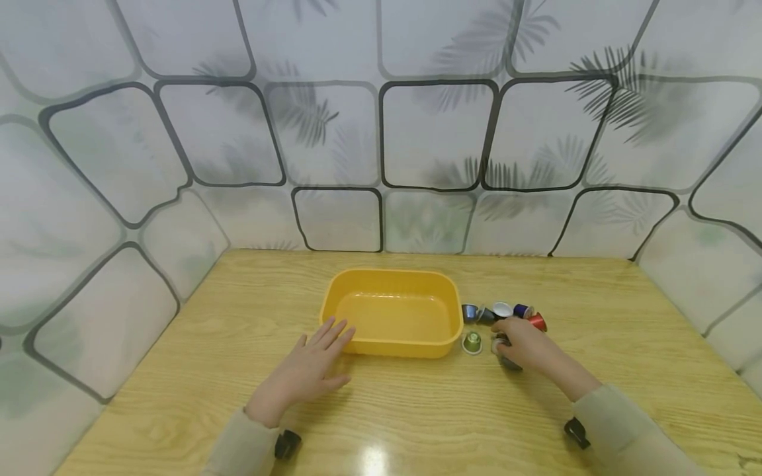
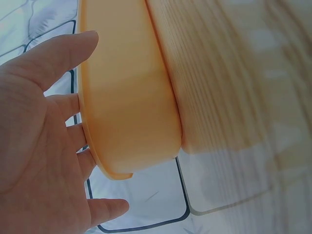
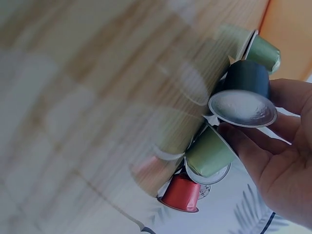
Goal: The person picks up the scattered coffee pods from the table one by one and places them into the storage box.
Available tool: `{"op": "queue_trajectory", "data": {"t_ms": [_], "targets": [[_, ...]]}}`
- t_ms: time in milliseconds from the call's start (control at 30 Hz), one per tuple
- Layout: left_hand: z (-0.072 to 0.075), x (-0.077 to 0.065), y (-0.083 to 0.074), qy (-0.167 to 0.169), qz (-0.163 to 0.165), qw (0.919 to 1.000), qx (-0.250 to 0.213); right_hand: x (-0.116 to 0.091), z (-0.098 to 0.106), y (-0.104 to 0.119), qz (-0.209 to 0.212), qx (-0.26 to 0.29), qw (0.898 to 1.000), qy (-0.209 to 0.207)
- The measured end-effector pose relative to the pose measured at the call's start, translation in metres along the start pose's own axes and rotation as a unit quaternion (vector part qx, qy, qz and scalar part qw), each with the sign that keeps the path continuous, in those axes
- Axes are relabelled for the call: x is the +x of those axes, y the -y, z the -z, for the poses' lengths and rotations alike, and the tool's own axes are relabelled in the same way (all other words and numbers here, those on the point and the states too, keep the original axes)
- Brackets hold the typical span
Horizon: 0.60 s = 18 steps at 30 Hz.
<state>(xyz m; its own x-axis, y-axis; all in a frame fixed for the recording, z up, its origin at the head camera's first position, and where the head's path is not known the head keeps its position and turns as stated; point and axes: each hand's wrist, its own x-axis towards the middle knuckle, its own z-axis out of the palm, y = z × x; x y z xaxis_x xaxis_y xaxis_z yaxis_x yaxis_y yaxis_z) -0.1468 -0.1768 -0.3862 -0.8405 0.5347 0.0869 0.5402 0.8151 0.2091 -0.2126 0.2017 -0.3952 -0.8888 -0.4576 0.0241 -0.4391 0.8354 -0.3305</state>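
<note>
My right hand (image 1: 526,345) is low over the table at a group of coffee capsules, fingers and thumb around a dark coffee capsule (image 3: 249,78) whose silver lid faces the wrist camera. Beside the thumb lies a light green capsule (image 3: 210,153), and past it a red capsule (image 3: 180,192). Another green capsule (image 1: 472,342) sits lid down between that hand and a yellow plastic basket (image 1: 395,348). My left hand (image 1: 306,370) has its fingers spread and nearly straight at the basket's near left corner. In the left wrist view those fingertips pass behind the basket's rim (image 2: 87,122).
Along the far side of the group stand a blue capsule (image 1: 469,313), a silver-lidded capsule (image 1: 503,309) and a purple capsule (image 1: 523,311). The wooden table (image 1: 417,416) meets a patterned backdrop (image 1: 440,132) at the back and sides.
</note>
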Motion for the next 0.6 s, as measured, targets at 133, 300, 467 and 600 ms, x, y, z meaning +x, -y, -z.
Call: {"op": "queue_trajectory", "data": {"t_ms": [133,300,467,600], "targets": [[0.0004,-0.0004,-0.0003,0.002,0.003,1.0000,-0.002,0.0017,-0.0017,-0.0024,0.008,-0.007,1.000,0.009],[-0.0005,0.0001,0.0003,0.000,0.001,1.0000,-0.003,0.0021,-0.0020,-0.0027,0.011,-0.010,1.000,0.015],[-0.0026,0.0007,0.0020,-0.002,0.001,1.0000,-0.002,0.0023,-0.0018,-0.0020,0.005,-0.011,1.000,0.027],[-0.0032,0.0007,0.0025,-0.001,0.002,1.0000,-0.001,0.0029,-0.0025,-0.0025,0.010,-0.019,0.999,0.025]]}}
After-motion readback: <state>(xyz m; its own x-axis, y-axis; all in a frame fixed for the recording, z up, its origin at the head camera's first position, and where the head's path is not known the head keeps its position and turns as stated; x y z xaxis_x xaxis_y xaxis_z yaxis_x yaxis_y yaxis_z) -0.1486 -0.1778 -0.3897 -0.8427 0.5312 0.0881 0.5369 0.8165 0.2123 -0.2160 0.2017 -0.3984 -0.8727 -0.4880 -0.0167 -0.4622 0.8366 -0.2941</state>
